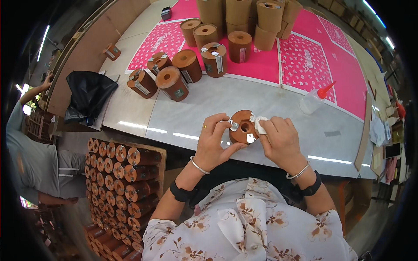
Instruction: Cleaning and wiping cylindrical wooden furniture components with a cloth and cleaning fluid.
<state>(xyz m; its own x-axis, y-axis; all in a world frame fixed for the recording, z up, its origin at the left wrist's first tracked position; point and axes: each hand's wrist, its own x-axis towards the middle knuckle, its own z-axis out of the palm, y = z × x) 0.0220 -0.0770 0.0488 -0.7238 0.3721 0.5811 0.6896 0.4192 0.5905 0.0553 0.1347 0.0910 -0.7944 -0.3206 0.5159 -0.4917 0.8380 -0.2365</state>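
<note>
Close to the table's near edge stands a brown wooden cylinder (239,132) with a square hole in its top and small metal plates at its rim. My left hand (211,142) is closed on its left side, thumb at the near side and fingertips by a metal plate. A crumpled white cloth (260,125) is pinched in my right hand (281,140) and pressed against the right side of the cylinder's rim. The cloth's far side is hidden by my fingers.
Several similar brown cylinders (173,85) stand farther left, with cardboard-coloured tubes (266,39) behind. A clear squeeze bottle (311,102) with a red tip is at right. Stacked cylinders (141,172) sit below left, near a black bag (89,93) and another person (41,161).
</note>
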